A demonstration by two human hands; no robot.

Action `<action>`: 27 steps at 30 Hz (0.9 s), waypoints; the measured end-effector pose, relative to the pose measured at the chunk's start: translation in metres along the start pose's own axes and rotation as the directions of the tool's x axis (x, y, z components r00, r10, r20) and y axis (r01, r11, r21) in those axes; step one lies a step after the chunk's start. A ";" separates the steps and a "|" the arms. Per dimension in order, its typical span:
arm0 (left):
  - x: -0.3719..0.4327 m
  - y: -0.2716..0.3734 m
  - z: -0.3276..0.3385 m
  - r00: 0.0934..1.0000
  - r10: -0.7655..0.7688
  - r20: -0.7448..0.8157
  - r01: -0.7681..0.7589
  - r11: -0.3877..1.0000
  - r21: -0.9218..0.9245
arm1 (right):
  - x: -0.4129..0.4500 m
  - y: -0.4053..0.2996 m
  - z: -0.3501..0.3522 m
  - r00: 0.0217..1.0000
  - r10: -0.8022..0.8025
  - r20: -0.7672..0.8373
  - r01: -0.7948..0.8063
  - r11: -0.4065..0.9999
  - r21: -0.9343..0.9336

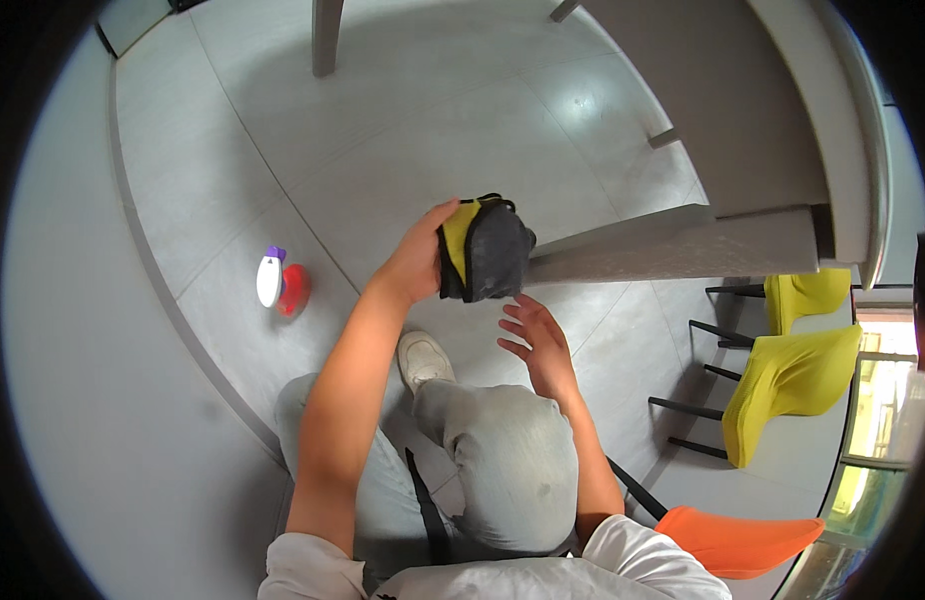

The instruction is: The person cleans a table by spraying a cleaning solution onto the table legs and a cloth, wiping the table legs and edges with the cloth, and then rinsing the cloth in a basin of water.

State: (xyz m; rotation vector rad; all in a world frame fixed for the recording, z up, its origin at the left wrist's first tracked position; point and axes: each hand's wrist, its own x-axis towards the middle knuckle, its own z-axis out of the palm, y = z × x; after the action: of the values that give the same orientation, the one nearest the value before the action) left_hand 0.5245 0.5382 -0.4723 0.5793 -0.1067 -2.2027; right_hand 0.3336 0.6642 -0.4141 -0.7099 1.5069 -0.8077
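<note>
My left hand [417, 259] grips a dark grey and yellow fabric item with black edging [496, 251], perhaps a pouch or a folded knee pad; its exact kind is unclear. The item is held up in front of me, above the floor. Just below its lower right corner is my right hand [537, 341], fingers spread and holding nothing. Its index fingertip comes close to the item's lower edge; whether they touch cannot be told. A white bottle with a purple cap [268, 281] and a red round object [293, 290] are on the tiled floor to the left.
A grey table leg [672, 247] extends behind the fabric item from the table [740, 97] at upper right. Yellow chairs [785, 375] stand at right, an orange chair [732, 540] at lower right. A pale wall [125, 390] runs along the left. My knees are below my hands.
</note>
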 end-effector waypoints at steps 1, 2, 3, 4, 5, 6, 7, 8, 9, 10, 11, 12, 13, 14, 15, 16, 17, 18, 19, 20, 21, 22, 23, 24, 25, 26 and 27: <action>-0.012 0.002 0.005 1.000 0.000 0.005 0.000 1.000 0.015 | 0.002 -0.002 0.002 0.998 0.037 -0.050 -0.029 0.989 0.145; -0.024 0.003 0.007 0.999 0.036 -0.002 -0.036 0.999 -0.026 | 0.004 -0.006 0.005 0.998 0.059 0.005 -0.059 0.977 0.204; -0.035 0.002 0.008 0.997 0.077 -0.010 -0.078 0.994 -0.071 | 0.006 -0.005 0.007 0.999 0.048 0.007 -0.048 0.977 0.209; -0.043 -0.002 0.006 0.981 0.174 0.081 -0.171 0.984 -0.041 | 0.009 -0.004 0.008 0.987 0.072 0.144 -0.122 0.917 0.379; -0.044 0.000 0.007 0.980 0.177 0.088 -0.175 0.984 -0.037 | 0.011 -0.003 0.011 0.957 0.071 0.281 -0.215 0.825 0.522; -0.052 0.007 0.018 0.979 0.179 0.099 -0.189 0.976 0.109 | 0.011 -0.003 0.018 0.920 0.044 0.390 -0.280 0.772 0.571; -0.058 0.013 0.029 0.978 0.177 0.108 -0.199 0.947 0.252 | 0.011 -0.002 0.021 0.919 0.043 0.393 -0.279 0.774 0.569; -0.060 0.019 0.038 0.982 0.164 0.091 -0.183 0.944 0.276 | 0.011 0.000 0.023 0.907 0.023 0.421 -0.268 0.803 0.532; -0.061 0.021 0.042 0.982 0.169 0.089 -0.187 0.942 0.277 | 0.011 0.001 0.024 0.892 0.005 0.453 -0.256 0.830 0.495; -0.062 0.023 0.044 0.970 0.168 0.178 -0.223 0.907 0.358 | 0.011 0.002 0.023 0.890 0.005 0.456 -0.257 0.831 0.494; -0.064 0.024 0.048 0.952 0.155 0.266 -0.261 0.863 0.433 | 0.011 0.004 0.022 0.902 -0.085 0.422 -0.171 0.830 0.531; -0.071 0.026 0.060 0.932 0.171 0.319 -0.330 0.762 0.557 | 0.010 0.002 0.019 0.910 -0.179 0.375 -0.071 0.822 0.565; -0.074 0.025 0.061 0.929 0.163 0.332 -0.332 0.763 0.555 | 0.010 0.001 0.015 0.913 -0.187 0.363 -0.057 0.822 0.567; -0.077 0.025 0.060 0.891 0.076 0.448 -0.396 0.612 0.685 | 0.008 0.000 0.012 0.894 -0.269 0.359 0.050 0.855 0.516; -0.079 0.025 0.060 0.838 -0.028 0.545 -0.481 0.435 0.761 | 0.006 -0.004 0.007 0.865 -0.350 0.361 0.165 0.876 0.453; -0.080 0.022 0.061 0.853 0.032 0.521 -0.495 0.369 0.786 | 0.003 -0.007 0.001 0.904 -0.329 0.274 0.144 0.836 0.530; -0.079 0.021 0.062 0.841 0.019 0.541 -0.508 0.374 0.776 | -0.001 -0.010 -0.004 0.906 -0.340 0.252 0.166 0.834 0.526; -0.079 0.023 0.063 0.890 0.057 0.452 -0.450 0.264 0.853 | -0.007 -0.017 -0.006 0.911 -0.407 0.058 0.358 0.855 0.375; -0.078 0.023 0.067 0.926 0.107 0.362 -0.375 0.156 0.914 | -0.013 -0.024 -0.008 0.863 -0.490 -0.126 0.505 0.844 0.181; -0.079 0.021 0.072 0.902 0.163 0.399 -0.425 0.179 0.888 | -0.022 -0.029 -0.016 0.796 -0.577 -0.184 0.580 0.813 -0.042; -0.078 0.017 0.077 0.897 0.154 0.415 -0.439 0.177 0.881 | -0.028 -0.032 -0.017 0.679 -0.688 -0.257 0.676 0.722 -0.145; -0.077 0.014 0.083 0.886 0.133 0.445 -0.464 0.236 0.854 | -0.036 -0.037 -0.020 0.610 -0.740 -0.282 0.719 0.667 -0.196; -0.075 0.011 0.089 0.874 0.114 0.473 -0.485 0.294 0.824 | -0.043 -0.044 -0.022 0.537 -0.788 -0.301 0.754 0.609 -0.248; -0.082 0.011 0.112 0.848 0.121 0.517 -0.527 0.311 0.791 | -0.049 -0.049 -0.027 0.436 -0.833 -0.340 0.784 0.537 -0.310; -0.078 0.004 0.126 0.837 0.117 0.535 -0.542 0.309 0.781 | -0.052 -0.057 -0.032 0.326 -0.872 -0.365 0.807 0.458 -0.372; -0.075 -0.002 0.138 0.742 0.210 0.637 -0.667 0.326 0.669 | -0.053 -0.062 -0.042 0.214 -0.907 -0.362 0.832 0.363 -0.419; -0.071 -0.009 0.149 0.631 0.300 0.715 -0.772 0.331 0.542 | -0.062 -0.077 -0.038 0.143 -0.916 -0.376 0.801 0.330 -0.500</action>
State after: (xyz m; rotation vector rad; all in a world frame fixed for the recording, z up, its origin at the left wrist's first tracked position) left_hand 0.4913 0.5801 -0.3153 0.3236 -1.5076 -1.3849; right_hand 0.2998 0.6745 -0.3144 -1.6932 1.6657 -2.0032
